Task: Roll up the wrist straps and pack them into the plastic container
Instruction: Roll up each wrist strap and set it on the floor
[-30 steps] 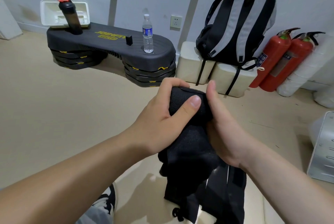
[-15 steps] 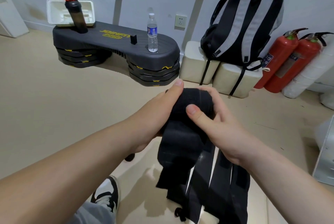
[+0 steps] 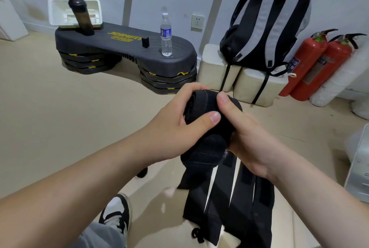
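Note:
A black wrist strap (image 3: 201, 105) is partly wound into a thick roll held in front of me at mid-frame. My left hand (image 3: 171, 125) grips the roll from the left, its thumb lying across the front. My right hand (image 3: 247, 137) holds it from the right, with the thumb pressed on top. The unrolled tail of the strap hangs down below the roll. Several more black straps (image 3: 237, 203) hang flat beneath my right wrist. A white plastic container (image 3: 58, 11) stands on the far left end of the black step platform (image 3: 123, 47).
A dark shaker bottle (image 3: 81, 17) and a water bottle (image 3: 166, 34) stand on the platform. A striped backpack (image 3: 269, 23) rests on white blocks, two red fire extinguishers (image 3: 317, 63) beside it. A metal rack (image 3: 359, 169) is at the right edge; my shoe (image 3: 116, 213) below.
My left hand has curled back round the roll with its thumb across the front. My right thumb has moved up onto the top. The roll has turned a little further.

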